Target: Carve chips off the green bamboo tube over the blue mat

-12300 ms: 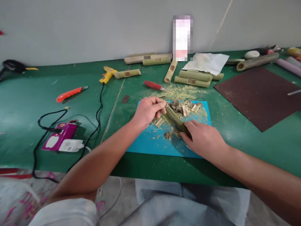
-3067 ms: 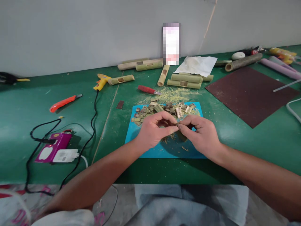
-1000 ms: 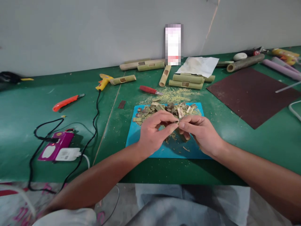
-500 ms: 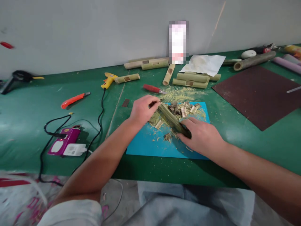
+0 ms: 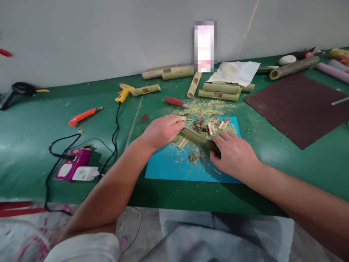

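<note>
Holding a short green bamboo stick (image 5: 198, 137) over a blue mat (image 5: 169, 168), a person sits at a green counter (image 5: 32, 127). The right hand (image 5: 233, 155) has its grip clamped around the stick's near end, fingers wrapped over it. The left hand (image 5: 161, 131) is curled shut at the stick's far end, touching it; whether it pinches a small tool or only the stick is hidden by the fingers. The stick lies slanted, low over the mat.

Small cut bamboo chips (image 5: 211, 125) are piled on the mat's far edge, with pale shavings (image 5: 208, 106) on the counter just beyond. A red-handled knife (image 5: 176, 102) lies near the shavings. Farther back rest several bamboo tubes (image 5: 219, 91), and a yellow glue gun (image 5: 123, 91) with a black cord lies to the left. An orange cutter (image 5: 84, 115) lies well to the left, and a dark brown sheet (image 5: 300, 105) lies to the right.
</note>
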Motion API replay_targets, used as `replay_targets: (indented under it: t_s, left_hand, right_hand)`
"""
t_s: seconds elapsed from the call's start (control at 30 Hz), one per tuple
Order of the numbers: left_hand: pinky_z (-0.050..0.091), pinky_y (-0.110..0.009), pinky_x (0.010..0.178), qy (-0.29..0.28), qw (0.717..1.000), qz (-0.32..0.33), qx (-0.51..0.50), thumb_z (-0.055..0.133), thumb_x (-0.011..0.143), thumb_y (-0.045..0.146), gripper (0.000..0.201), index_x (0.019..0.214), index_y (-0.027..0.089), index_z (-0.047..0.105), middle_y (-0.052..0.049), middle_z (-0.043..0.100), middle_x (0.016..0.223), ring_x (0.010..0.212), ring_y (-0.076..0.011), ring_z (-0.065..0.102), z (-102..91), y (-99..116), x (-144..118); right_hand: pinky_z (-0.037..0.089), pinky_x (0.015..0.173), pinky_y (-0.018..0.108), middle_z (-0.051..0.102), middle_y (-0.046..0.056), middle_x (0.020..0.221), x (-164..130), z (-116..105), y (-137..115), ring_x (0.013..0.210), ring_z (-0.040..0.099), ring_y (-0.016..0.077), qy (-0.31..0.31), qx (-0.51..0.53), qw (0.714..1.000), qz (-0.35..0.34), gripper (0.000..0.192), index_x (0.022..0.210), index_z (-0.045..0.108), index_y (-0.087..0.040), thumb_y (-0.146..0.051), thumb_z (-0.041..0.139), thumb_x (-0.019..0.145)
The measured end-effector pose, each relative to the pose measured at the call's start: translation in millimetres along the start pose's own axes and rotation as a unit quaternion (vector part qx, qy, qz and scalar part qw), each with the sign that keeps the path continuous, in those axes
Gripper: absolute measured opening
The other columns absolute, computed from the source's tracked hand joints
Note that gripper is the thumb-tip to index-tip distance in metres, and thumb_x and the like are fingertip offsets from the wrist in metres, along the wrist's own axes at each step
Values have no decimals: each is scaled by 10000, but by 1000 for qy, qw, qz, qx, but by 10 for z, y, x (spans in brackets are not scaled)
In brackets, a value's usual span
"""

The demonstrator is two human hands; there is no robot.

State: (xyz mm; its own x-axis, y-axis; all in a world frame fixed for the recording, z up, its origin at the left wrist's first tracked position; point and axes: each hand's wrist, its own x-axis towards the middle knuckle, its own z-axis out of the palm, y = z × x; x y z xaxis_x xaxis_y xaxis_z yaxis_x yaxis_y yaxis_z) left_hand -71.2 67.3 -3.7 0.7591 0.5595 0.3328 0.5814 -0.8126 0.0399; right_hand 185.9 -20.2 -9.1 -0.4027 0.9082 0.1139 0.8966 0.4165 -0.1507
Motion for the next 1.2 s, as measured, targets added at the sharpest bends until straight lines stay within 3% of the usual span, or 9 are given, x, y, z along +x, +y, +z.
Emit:
replay_targets:
  t_s: [0.13, 0.27, 0.6, 1.0, 1.2]
  left_hand:
    - [488, -271, 718, -14, 997, 31, 75, 376, 1008, 236, 310, 938, 163, 669, -69, 666, 926, 839, -175, 617, -40, 20, -9]
    - [477, -259, 691, 7, 992, 61, 112, 372, 1014, 214, 304, 927, 157, 658, -59, 669, 914, 808, -166, 611, -46, -4, -12]
    - [498, -269, 722, 15, 993, 99, 68, 364, 1020, 191, 289, 989, 151, 648, -65, 686, 943, 832, -164, 610, 59, 108, -4]
    - [501, -290, 733, 17, 995, 79, 66, 359, 1007, 181, 305, 1005, 155, 663, -78, 685, 925, 823, -173, 610, 94, 111, -25]
    - [498, -298, 736, 13, 993, 105, 52, 366, 1010, 183, 295, 1009, 147, 659, -86, 690, 929, 827, -179, 607, 80, 117, -32]
  right_hand:
    - [403, 714, 332, 642, 93, 963, 0, 27, -4, 921, 586, 233, -10, 24, 1000, -10, 220, 997, 652, -149, -302, 529, 897]
    - [390, 690, 329, 635, 87, 963, 0, 41, -16, 891, 584, 222, -18, 45, 999, -16, 206, 999, 642, -149, -285, 533, 890]
    - [359, 679, 319, 632, 95, 943, 18, 55, -8, 881, 574, 217, -40, 48, 998, -27, 169, 939, 628, -143, -274, 544, 873]
    - [352, 671, 312, 629, 91, 962, 13, 23, -46, 865, 571, 208, -66, 44, 997, -12, 175, 941, 620, -153, -291, 521, 896]
    - [360, 686, 313, 632, 104, 973, 7, 19, -70, 905, 571, 219, -70, 37, 997, -19, 191, 966, 626, -141, -281, 515, 900]
